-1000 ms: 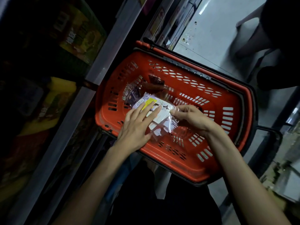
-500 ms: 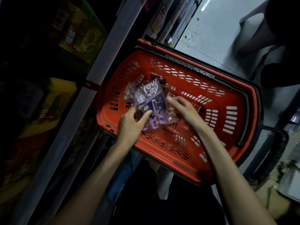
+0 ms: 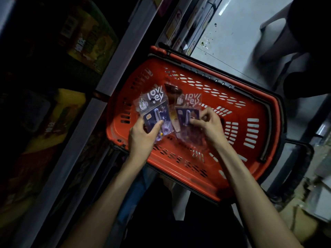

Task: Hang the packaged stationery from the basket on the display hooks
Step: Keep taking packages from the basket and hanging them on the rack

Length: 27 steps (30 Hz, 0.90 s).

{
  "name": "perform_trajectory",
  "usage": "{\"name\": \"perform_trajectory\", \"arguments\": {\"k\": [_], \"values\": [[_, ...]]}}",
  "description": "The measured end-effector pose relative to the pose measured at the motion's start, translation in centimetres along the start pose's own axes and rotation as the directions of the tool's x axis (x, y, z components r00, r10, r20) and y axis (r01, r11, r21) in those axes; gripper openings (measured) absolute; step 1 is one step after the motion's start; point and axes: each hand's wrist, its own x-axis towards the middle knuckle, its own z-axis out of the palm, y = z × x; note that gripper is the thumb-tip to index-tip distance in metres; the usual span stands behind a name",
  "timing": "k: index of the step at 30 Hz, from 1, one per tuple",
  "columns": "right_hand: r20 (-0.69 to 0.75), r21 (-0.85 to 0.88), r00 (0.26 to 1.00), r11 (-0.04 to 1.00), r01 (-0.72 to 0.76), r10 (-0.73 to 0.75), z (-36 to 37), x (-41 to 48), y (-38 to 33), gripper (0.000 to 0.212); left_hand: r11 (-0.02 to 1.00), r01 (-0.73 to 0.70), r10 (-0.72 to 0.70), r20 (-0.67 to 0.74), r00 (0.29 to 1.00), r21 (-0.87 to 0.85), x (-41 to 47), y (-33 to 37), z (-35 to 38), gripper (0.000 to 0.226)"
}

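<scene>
A red plastic basket (image 3: 254, 111) stands on the floor below me. My left hand (image 3: 143, 135) holds a clear pack with a purple card and white lettering (image 3: 154, 106) over the basket's left part, thumb across its front. My right hand (image 3: 207, 126) pinches a second pack of the same kind (image 3: 188, 108) just to the right. A few more packs lie under the two, partly hidden. No display hooks are visible in this dark view.
Dark shelves with yellow and green boxed goods (image 3: 89, 40) run along the left, edged by a grey shelf rail (image 3: 114, 59). A grey tiled floor (image 3: 232, 42) lies beyond the basket. A person's legs and a stool (image 3: 279, 33) are at the top right.
The purple pack turned face-up in my left hand. My right hand then drew a second purple pack out to the right, so the two packs are now apart, one in each hand.
</scene>
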Motion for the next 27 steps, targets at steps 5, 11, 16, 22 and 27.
{"name": "perform_trajectory", "arguments": {"k": [5,11,16,22,27], "values": [[0.003,-0.041,0.997,0.996,0.078,-0.077,-2.2,-1.3,-1.2,0.050,0.997,-0.014,0.016,-0.037,0.999,0.072,-0.4,0.7,0.1,0.021],[-0.096,-0.023,0.990,0.994,0.106,-0.107,-2.4,-3.6,-2.7,0.010,0.997,-0.030,0.033,-0.033,0.999,0.070,-0.4,1.0,0.0,0.019],[-0.213,0.007,0.960,0.982,0.190,-0.184,-2.3,-7.5,-4.7,0.024,1.000,0.002,-0.002,0.008,1.000,0.016,-0.5,1.5,-0.4,0.019],[-0.376,-0.090,0.894,0.970,0.227,-0.244,-3.3,-11.3,-5.6,0.013,0.998,0.006,-0.009,-0.044,0.999,-0.063,-1.5,3.8,-1.4,0.017],[-0.416,-0.171,0.827,0.926,0.337,-0.378,-4.9,-13.9,-8.3,0.022,0.989,-0.054,0.048,-0.042,0.998,-0.141,-2.6,7.7,-2.1,0.014]]}}
